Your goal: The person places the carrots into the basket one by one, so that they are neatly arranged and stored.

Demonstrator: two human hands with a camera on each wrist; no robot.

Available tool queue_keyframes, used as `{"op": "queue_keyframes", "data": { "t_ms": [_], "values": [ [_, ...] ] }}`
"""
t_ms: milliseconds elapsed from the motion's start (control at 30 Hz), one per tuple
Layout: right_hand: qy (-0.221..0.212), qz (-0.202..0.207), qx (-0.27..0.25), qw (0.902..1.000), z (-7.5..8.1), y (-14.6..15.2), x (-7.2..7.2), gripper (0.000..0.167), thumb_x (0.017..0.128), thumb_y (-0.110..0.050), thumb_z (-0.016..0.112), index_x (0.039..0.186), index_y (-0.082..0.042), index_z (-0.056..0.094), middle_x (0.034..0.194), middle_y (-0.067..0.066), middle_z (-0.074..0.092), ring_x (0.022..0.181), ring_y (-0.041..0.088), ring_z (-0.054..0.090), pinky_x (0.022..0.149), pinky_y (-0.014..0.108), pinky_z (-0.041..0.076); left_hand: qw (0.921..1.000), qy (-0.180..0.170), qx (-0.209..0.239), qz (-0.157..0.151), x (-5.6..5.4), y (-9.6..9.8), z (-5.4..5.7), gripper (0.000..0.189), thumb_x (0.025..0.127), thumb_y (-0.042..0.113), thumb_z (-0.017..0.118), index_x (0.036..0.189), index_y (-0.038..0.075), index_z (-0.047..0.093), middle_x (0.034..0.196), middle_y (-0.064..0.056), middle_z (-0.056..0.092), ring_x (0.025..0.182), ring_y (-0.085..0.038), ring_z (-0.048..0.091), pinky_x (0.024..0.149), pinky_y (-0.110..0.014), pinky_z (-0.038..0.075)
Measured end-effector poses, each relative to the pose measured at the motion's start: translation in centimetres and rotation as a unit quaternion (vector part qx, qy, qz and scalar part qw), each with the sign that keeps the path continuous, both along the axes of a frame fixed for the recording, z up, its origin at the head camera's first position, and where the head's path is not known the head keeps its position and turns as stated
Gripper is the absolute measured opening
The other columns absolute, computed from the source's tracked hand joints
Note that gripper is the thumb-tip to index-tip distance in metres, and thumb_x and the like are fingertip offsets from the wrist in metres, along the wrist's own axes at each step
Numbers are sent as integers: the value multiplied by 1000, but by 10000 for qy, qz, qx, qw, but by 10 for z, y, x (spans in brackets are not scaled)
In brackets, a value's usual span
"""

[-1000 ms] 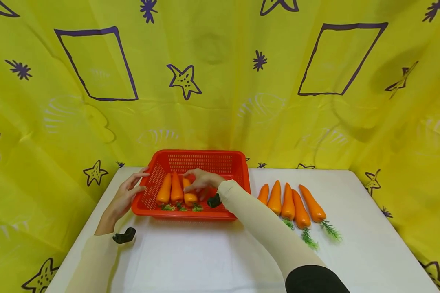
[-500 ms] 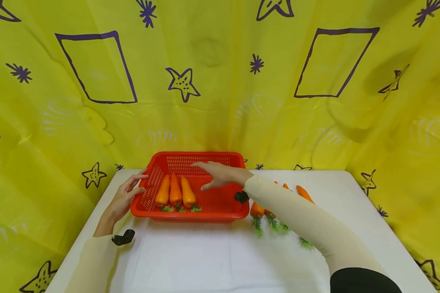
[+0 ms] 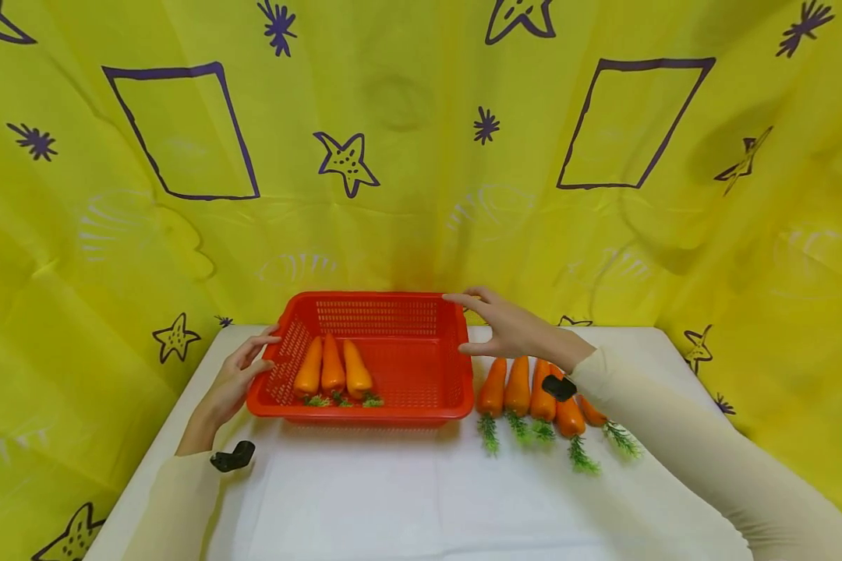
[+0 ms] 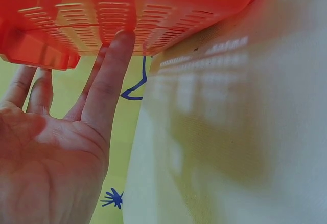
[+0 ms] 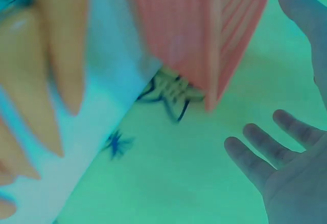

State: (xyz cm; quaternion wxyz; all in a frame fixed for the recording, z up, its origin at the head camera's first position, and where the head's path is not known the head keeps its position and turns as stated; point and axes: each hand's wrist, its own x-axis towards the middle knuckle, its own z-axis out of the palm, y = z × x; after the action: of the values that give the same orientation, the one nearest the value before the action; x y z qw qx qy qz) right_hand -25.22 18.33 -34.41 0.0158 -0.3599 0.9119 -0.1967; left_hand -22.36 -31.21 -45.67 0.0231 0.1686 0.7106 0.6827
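A red plastic basket (image 3: 407,411) stands on the white table, with three orange carrots (image 3: 333,366) side by side in its left half, green tops toward the front. My left hand (image 3: 228,386) is at the basket's left side; in the left wrist view its extended fingers (image 4: 110,81) touch the slotted wall from outside. Spread and holding nothing, my right hand (image 3: 512,327) hovers at the basket's right rim. The right wrist view has its fingers (image 5: 255,162) apart from the basket (image 5: 173,24). More carrots (image 3: 518,388) lie in a row on the right, partly beneath the right wrist.
A white cloth covers the table (image 3: 351,491). Directly behind the basket hangs a yellow curtain (image 3: 407,234) with starfish drawings, and it also closes off both sides. Small dark cameras (image 3: 233,456) sit on the wrists.
My right hand let go of the third carrot inside the basket, then rose and moved right, out past the right rim. The left hand stays at the left side.
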Motion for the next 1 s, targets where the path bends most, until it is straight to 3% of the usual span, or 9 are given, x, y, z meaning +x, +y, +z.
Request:
{"op": "queue_keyframes", "data": {
  "t_ms": [267, 567, 767, 1000],
  "values": [
    [185, -599, -290, 9976, -7, 73, 21, 84, 91, -41, 78, 161, -23, 34, 156, 21, 35, 134, 46, 44, 100, 68, 44, 10000, -90, -24, 23, 2, 0, -3, 39, 105, 3, 52, 143, -6, 45, 171, -8, 18, 157, -33, 4, 95, -19, 52],
    [297, -1181, -622, 9906, -19, 140, 47, 84, 91, -29, 80, 160, -17, 35, 147, 25, 41, 124, 46, 50, 94, 68, 47, 10000, -50, -50, 37, -2, -2, 0, 39, 105, 3, 52, 143, -4, 46, 171, -7, 19, 157, -32, 2, 95, -17, 50],
    [369, -1397, -648, 9874, -30, 163, 57, 83, 90, -23, 81, 159, -9, 35, 141, 28, 45, 115, 48, 57, 86, 67, 52, 9999, -81, -126, 69, -1, -2, 1, 39, 105, 3, 52, 143, -4, 46, 171, -8, 17, 157, -35, 3, 93, -18, 51],
    [52, -1546, -579, 9863, -39, 172, 58, 83, 92, -25, 79, 159, -6, 34, 143, 31, 43, 114, 52, 58, 84, 64, 55, 9999, -111, -108, 52, 0, -2, 0, 39, 105, 3, 51, 143, -3, 46, 171, -7, 17, 157, -34, 2, 94, -18, 51]
  ]
}}
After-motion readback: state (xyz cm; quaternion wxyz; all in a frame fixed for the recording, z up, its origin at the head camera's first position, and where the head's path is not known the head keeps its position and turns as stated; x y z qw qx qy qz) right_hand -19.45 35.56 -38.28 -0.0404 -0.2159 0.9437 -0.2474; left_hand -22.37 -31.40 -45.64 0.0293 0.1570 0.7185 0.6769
